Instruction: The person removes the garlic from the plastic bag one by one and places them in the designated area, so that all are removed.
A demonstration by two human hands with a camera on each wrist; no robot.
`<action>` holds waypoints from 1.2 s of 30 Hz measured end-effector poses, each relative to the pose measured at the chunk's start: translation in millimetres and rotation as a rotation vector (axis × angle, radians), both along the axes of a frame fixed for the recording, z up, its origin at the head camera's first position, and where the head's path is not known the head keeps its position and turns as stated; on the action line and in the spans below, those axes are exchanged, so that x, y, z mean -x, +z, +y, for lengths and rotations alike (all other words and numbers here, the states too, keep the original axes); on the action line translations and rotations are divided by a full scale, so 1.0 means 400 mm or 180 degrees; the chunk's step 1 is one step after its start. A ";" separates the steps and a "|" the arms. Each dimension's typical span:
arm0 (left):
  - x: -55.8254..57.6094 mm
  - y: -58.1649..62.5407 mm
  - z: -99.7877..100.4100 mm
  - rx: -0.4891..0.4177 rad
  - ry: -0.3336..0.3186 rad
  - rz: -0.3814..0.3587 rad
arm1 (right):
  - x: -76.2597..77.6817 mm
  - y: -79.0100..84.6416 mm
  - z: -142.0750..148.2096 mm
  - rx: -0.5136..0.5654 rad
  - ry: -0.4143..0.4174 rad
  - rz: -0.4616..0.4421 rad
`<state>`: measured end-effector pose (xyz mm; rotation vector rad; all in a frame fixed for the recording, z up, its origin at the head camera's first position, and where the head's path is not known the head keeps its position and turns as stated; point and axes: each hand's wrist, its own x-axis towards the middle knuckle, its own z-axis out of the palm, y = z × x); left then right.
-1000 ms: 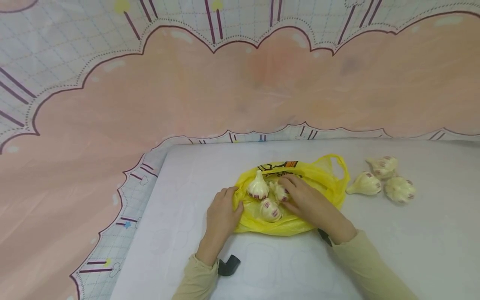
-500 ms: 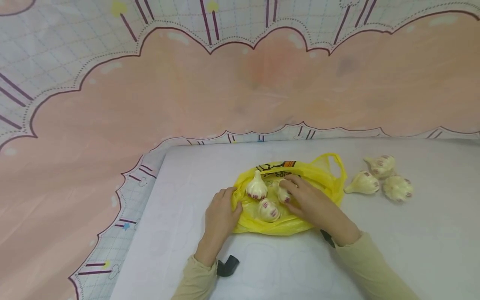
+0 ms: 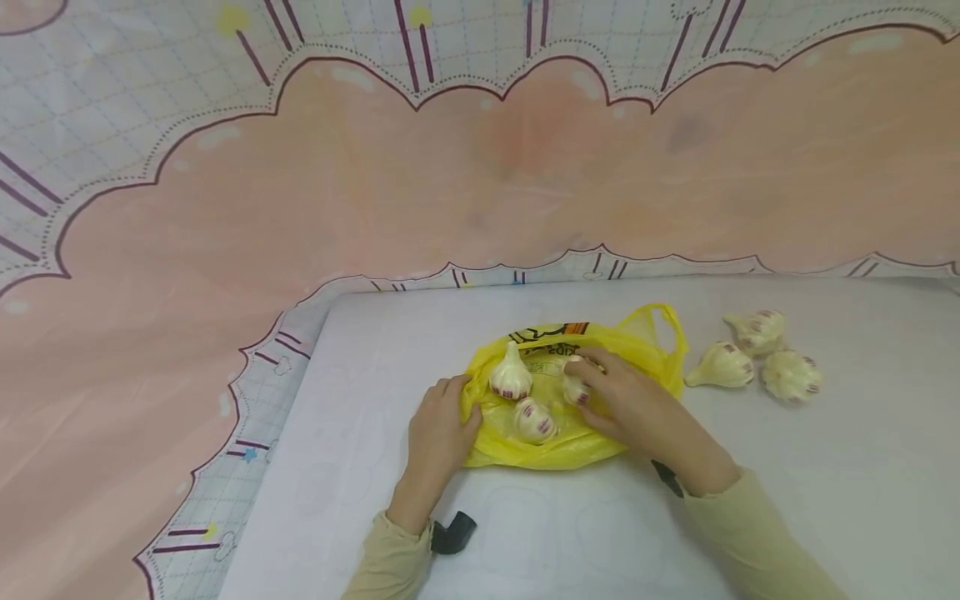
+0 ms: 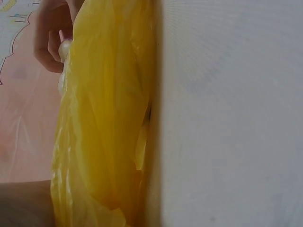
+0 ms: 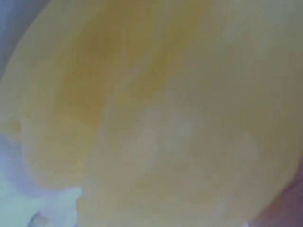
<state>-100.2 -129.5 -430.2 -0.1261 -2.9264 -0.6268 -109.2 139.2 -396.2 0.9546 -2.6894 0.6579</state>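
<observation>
In the head view a yellow plastic bag [image 3: 555, 454] lies spread on the white table, its mouth facing up. My left hand [image 3: 438, 425] grips the bag's left rim, with the thumb over the edge. My right hand [image 3: 630, 400] reaches into the bag and holds a garlic bulb [image 3: 574, 390] between thumb and fingers. Two other garlic bulbs sit in the bag: one upright [image 3: 511, 375], another tipped over [image 3: 535, 421]. In the left wrist view the bag [image 4: 104, 104] hides much of the scene. The right wrist view is blurred, filled mostly by the yellow bag [image 5: 142, 118].
Three more garlic bulbs lie together on the table to the bag's right: a near-left one [image 3: 723, 365], a back one [image 3: 757, 331] and a right one [image 3: 791, 376]. The bag's loop handle [image 3: 678, 333] stretches toward them. A patterned cloth [image 3: 480, 192] hangs behind the table.
My right hand has shifted the garlic bulb a little to the right inside the bag, away from the other two. My left hand keeps its place on the rim.
</observation>
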 end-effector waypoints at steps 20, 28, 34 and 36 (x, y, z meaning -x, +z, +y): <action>0.000 -0.004 0.000 -0.0035 0.0021 -0.0028 | -0.013 0.046 0.047 0.0192 -0.0036 0.0558; 0.000 -0.003 0.001 -0.0026 0.0034 -0.0023 | -0.020 0.054 0.072 0.0243 -0.0007 0.0744; 0.001 -0.003 0.001 0.0005 0.0028 -0.0005 | -0.022 0.057 0.091 0.0228 -0.0027 0.0749; 0.002 -0.003 0.001 0.0007 0.0025 -0.0008 | -0.023 0.057 0.097 0.0231 -0.0037 0.0746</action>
